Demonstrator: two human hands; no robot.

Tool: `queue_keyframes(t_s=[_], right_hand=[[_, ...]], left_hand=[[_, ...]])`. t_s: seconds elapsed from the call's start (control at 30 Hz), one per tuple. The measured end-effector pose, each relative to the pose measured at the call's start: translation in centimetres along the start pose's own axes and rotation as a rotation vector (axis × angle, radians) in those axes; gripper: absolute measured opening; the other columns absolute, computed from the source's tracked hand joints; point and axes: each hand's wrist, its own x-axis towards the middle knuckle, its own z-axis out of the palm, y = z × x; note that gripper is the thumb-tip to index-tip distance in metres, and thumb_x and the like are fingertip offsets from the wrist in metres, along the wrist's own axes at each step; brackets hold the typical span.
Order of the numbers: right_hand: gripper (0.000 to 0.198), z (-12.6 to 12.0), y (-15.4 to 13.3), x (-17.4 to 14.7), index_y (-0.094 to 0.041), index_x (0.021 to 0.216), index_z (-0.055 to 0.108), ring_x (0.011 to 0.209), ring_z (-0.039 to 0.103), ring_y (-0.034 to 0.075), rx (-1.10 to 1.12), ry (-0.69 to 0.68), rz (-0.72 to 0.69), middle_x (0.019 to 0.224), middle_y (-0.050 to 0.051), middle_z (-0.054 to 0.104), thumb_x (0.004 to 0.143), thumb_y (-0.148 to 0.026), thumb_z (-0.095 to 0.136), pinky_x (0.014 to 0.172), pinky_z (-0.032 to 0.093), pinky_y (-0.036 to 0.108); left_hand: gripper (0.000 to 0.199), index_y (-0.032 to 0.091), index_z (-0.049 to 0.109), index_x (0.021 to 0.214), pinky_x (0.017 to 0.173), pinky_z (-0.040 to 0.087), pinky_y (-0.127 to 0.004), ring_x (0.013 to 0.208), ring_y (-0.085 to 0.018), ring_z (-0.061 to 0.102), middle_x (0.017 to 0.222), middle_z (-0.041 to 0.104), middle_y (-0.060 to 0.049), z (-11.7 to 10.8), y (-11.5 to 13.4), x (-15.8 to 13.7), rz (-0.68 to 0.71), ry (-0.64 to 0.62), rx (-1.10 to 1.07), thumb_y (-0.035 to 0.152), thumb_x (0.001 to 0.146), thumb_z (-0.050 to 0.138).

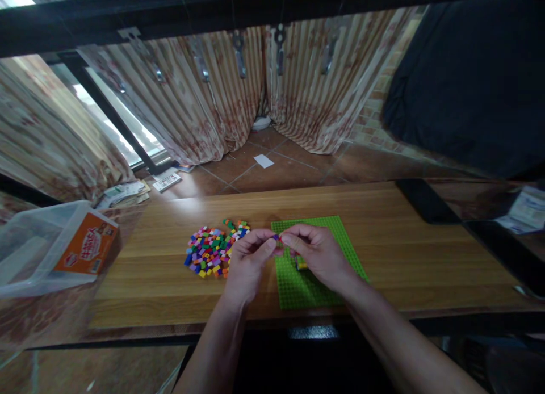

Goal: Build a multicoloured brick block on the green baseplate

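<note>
Above the left edge of the green baseplate [315, 294], both hands meet at the fingertips on one tiny piece [276, 237]. Purple on the left side, red on the right; too small to tell if it's one brick or two joined. Left hand [251, 260]: thumb and forefinger pinched on the purple side. Right hand [317, 252]: thumb and forefinger closed on the red side, palm over the plate.

On the plate, under the right hand, sits a small build [301, 265]; yellow shows, rest mostly hidden by the fingers. Can't tell its full shape.

Left of the left hand, loose brick pile [208, 249] on the wood table [145, 258], mixed colours: yellow, pink, green, blue, purple, orange, red, white. Its right side is partly behind the left hand. A few green bricks [229, 223] sit at its far edge.

Clear tub [38, 226] with an orange label [87, 246] stands left of the wood top. Black slab [428, 201] lies toward the far right.

Beyond the table: tiled floor [298, 170] with a white sheet [263, 160] on it, patterned curtains [204, 104] behind. Dark cover [472, 87] upper right.
</note>
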Motion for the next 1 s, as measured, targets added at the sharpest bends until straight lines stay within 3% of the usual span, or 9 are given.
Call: queue_keyframes(t_s=[0.2,0.33,0.5,0.7,1.0], right_hand=[[0.02,-7.4,-1.5,0.0,-0.022,0.073,0.073,0.06,0.057,0.012,-0.076,0.209,-0.026,0.065,0.0,0.066,0.068,-0.041,0.075,0.06,0.048,0.026],[0.02,-10.8,-0.3,-0.5,-0.022,0.071,0.073,0.058,0.056,0.012,-0.202,0.162,0.097,0.065,0.0,0.067,0.067,-0.042,0.075,0.058,0.047,0.026],[0.02,-10.9,1.3,-0.6,-0.018,0.069,0.071,0.052,0.053,0.011,-0.256,0.02,0.215,0.057,-0.001,0.063,0.066,-0.037,0.073,0.053,0.044,0.025],[0.016,-10.0,1.6,-0.2,-0.018,0.069,0.072,0.052,0.051,0.011,-0.347,0.028,0.177,0.055,-0.001,0.062,0.067,-0.033,0.07,0.052,0.038,0.025],[0.012,-9.4,2.5,0.4,-0.02,0.069,0.072,0.063,0.06,0.016,-0.432,0.065,0.121,0.066,0.002,0.07,0.066,-0.031,0.071,0.061,0.044,0.028]], left_hand=[[0.025,0.017,0.069,0.079,0.068,0.053,-0.023,0.065,-0.008,0.061,0.076,0.066,0.002,-0.3,0.8,0.2,-0.021,0.088,0.02,0.029,0.061,0.083],[0.029,0.017,0.067,0.081,0.064,0.051,-0.023,0.065,-0.01,0.062,0.077,0.067,0.0,-0.6,1.1,0.4,-0.034,0.124,0.071,0.029,0.06,0.083],[0.031,0.016,0.067,0.08,0.06,0.049,-0.021,0.063,-0.01,0.061,0.074,0.066,0.001,-0.6,0.8,0.7,-0.044,0.144,0.084,0.03,0.058,0.083],[0.031,0.016,0.068,0.08,0.06,0.049,-0.021,0.063,-0.01,0.06,0.073,0.064,0.001,-0.6,0.3,1.1,-0.053,0.172,0.101,0.029,0.056,0.084],[0.031,0.016,0.068,0.078,0.063,0.05,-0.023,0.064,-0.01,0.059,0.075,0.064,0.001,-0.7,-0.1,1.4,-0.057,0.187,0.14,0.03,0.055,0.084]])
